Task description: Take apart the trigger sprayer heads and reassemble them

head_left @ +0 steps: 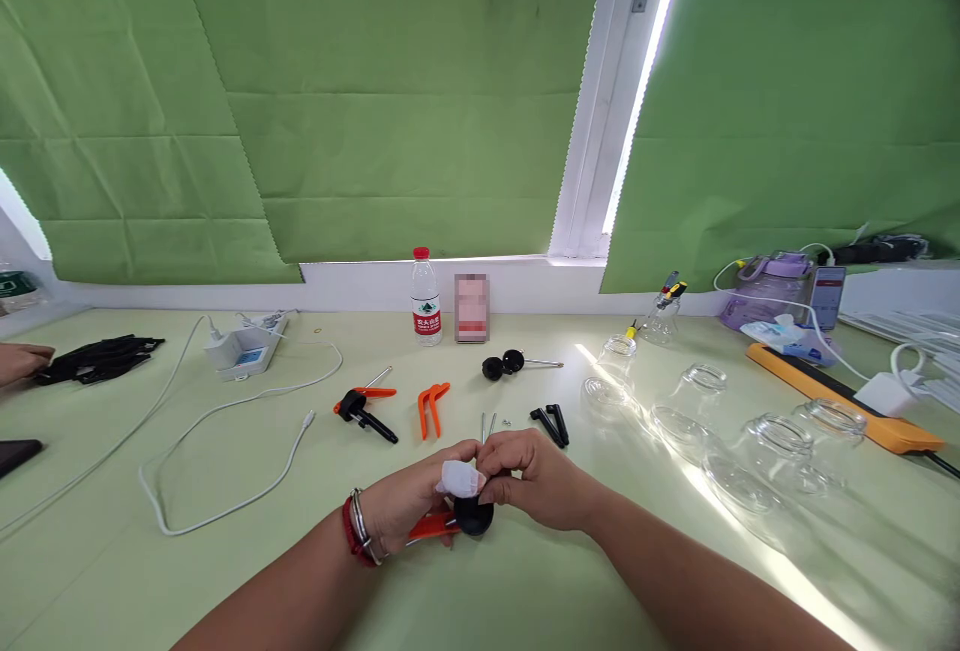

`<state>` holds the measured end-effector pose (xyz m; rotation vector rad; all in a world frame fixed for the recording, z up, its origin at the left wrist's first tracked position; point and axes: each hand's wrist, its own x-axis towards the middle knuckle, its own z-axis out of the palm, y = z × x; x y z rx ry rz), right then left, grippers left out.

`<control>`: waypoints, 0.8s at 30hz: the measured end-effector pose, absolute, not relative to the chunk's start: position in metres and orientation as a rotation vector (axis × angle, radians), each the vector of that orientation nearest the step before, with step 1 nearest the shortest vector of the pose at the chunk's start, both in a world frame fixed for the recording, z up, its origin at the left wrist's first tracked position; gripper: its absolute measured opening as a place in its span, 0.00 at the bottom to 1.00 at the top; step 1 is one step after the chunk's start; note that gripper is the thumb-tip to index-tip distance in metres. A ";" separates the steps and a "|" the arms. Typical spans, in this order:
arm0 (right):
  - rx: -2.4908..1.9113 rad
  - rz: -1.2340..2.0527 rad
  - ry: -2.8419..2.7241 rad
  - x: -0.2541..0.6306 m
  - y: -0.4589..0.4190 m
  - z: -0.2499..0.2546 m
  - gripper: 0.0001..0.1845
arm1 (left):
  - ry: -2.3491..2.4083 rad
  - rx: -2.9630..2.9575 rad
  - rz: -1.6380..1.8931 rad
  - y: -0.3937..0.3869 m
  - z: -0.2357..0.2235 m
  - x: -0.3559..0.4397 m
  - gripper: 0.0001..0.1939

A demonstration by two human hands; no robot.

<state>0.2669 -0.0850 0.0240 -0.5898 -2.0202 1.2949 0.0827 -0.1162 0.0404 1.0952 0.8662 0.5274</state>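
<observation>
My left hand (417, 491), a white cover on one finger, is closed around an orange-and-black handle piece, with a black round end (474, 516) and an orange arm (433, 526) showing below the fingers. Over its top my right hand (534, 479) is pinched, fingertips touching the piece and meeting the left fingers. Whether a small part sits in that pinch is hidden. Just beyond lie thin metal rods (493, 424) and tiny metal bits (507, 423). A similar black-and-orange piece (364, 408), orange arms (430, 409) and black handles (551, 424) rest nearby.
A black part with a metal rod (513, 362) lies farther back, before a water bottle (426, 303) and a phone (472, 309). Several glass jars (776, 446) stand right, near an orange power strip (847, 401). A white cable (247, 396) and another person's hand (21, 363) are left.
</observation>
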 end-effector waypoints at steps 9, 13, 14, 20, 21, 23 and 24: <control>-0.654 1.426 -1.877 0.264 -0.086 0.021 0.05 | 0.865 1.087 0.537 -0.117 0.042 0.084 0.15; -0.674 1.457 -1.861 0.264 -0.085 0.020 0.07 | 0.860 1.099 0.532 -0.116 0.042 0.084 0.15; -0.662 1.456 -1.869 0.264 -0.085 0.020 0.06 | 0.861 1.106 0.532 -0.117 0.042 0.084 0.15; -0.589 1.452 -1.916 0.267 -0.084 0.021 0.05 | 0.883 1.102 0.552 -0.117 0.043 0.085 0.15; -0.581 1.462 -1.914 0.267 -0.084 0.021 0.05 | 0.882 1.103 0.551 -0.117 0.043 0.085 0.14; -0.575 1.478 -1.913 0.268 -0.083 0.020 0.06 | 0.877 1.108 0.552 -0.117 0.044 0.085 0.14; -0.577 1.480 -1.913 0.268 -0.083 0.020 0.06 | 0.874 1.111 0.551 -0.117 0.044 0.085 0.14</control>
